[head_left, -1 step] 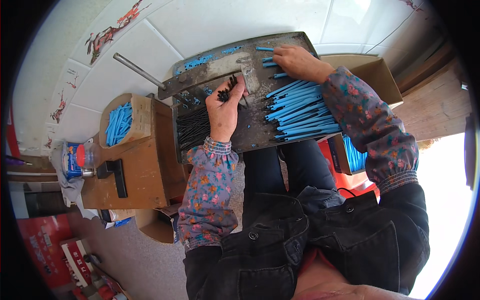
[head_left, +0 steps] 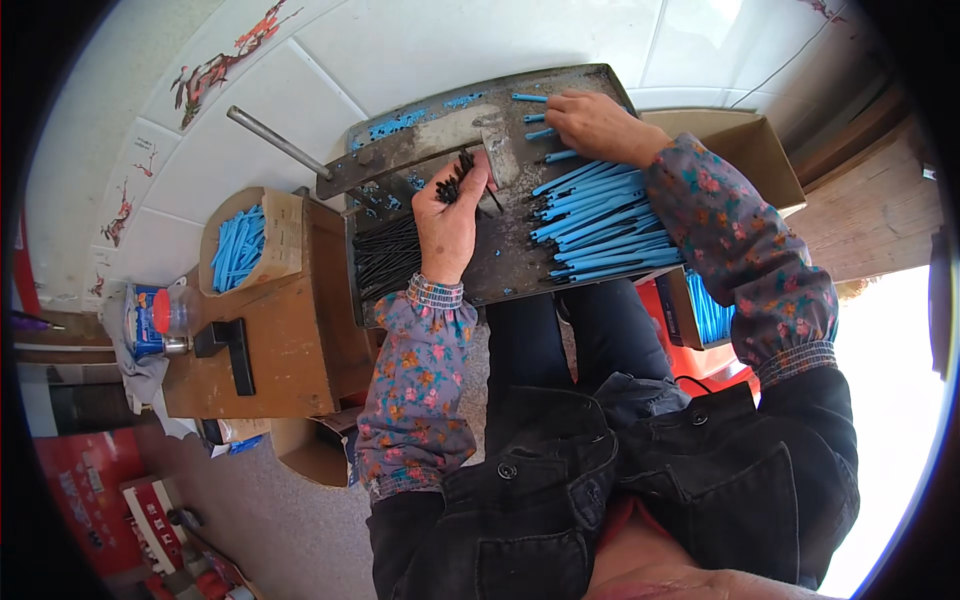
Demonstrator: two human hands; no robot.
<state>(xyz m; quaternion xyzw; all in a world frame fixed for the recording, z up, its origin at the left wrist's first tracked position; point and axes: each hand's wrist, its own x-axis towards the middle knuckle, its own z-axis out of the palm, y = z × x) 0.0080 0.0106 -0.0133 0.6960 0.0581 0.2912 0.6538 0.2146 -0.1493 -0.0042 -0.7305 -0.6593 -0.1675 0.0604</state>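
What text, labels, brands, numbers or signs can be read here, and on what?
Nothing legible enough to quote.
Blue-and-white packet, left: print too small.
Red-and-white box, lower left: lettering blurred.
Red panel beside it: pale markings, unreadable.
Blue sticks and black sticks on the metal tray: no lettering visible.

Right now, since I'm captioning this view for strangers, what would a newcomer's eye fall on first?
Probably the bright blue sticks on the right of the dark metal tray, with the right hand just beyond them. Next, the left hand near the tray's middle, gripping a bundle of black rods.
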